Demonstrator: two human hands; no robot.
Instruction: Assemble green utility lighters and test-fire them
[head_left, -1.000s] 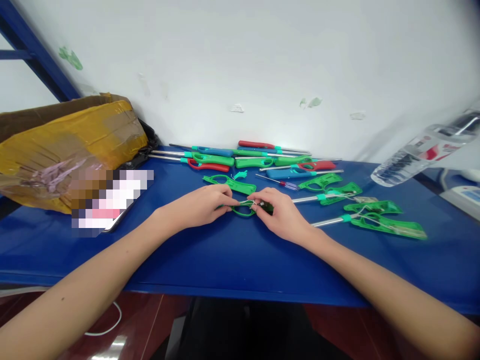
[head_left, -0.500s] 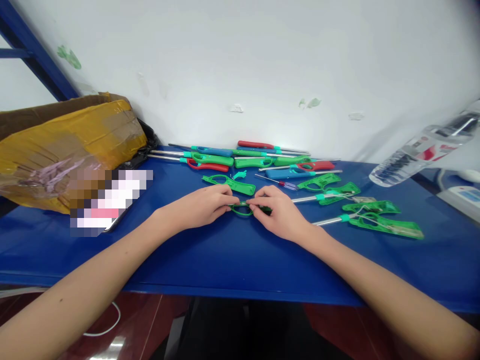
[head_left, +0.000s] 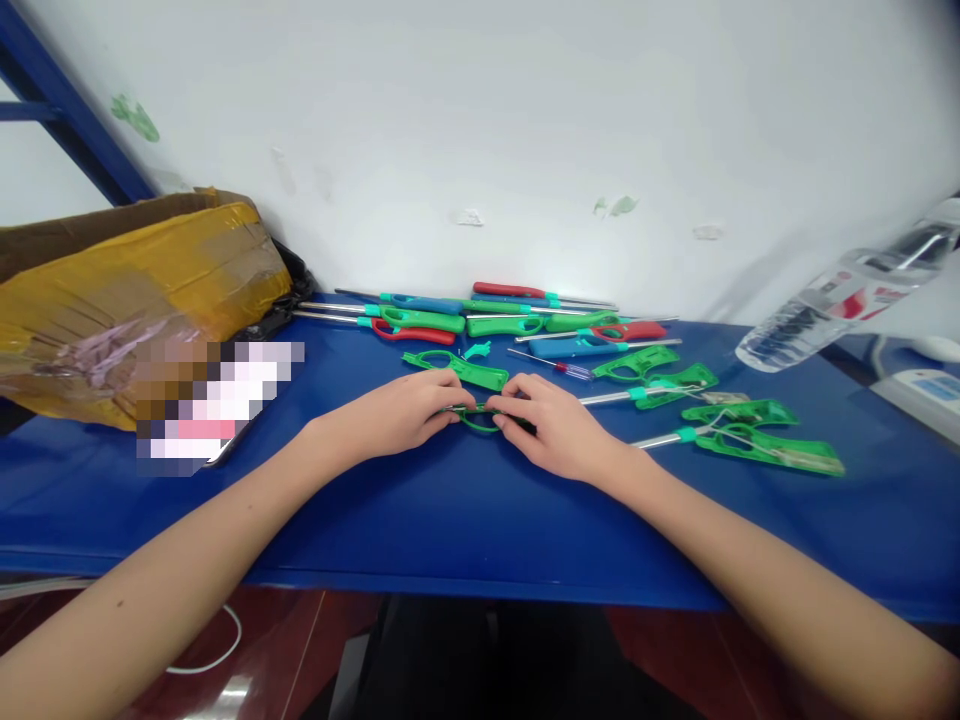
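Both hands meet over a green lighter handle (head_left: 477, 419), most of it covered by my fingers. My left hand (head_left: 420, 408) pinches its left end. My right hand (head_left: 551, 420) grips the right part, thumb and forefinger close to the left fingertips. Just behind them lies a loose green handle half (head_left: 480, 375), with a small turquoise piece (head_left: 477, 350) beside it. A screwdriver (head_left: 576, 371) with a clear purple-red handle rests behind my right hand. On the right are opened green lighters (head_left: 772, 447) with metal tubes and wires showing.
Several red, blue and green long-necked lighters (head_left: 427, 320) lie along the wall. At the left stand a taped cardboard box (head_left: 142, 300) and a blurred-out phone (head_left: 232, 410). A water bottle (head_left: 840, 300) leans at the right, near a white device (head_left: 926, 395). The blue table (head_left: 420, 530) ends in front of me.
The fingers have shifted slightly on the green handle, my right fingertips moving a little left. The whole view has drifted a few pixels; the other things lie as before.
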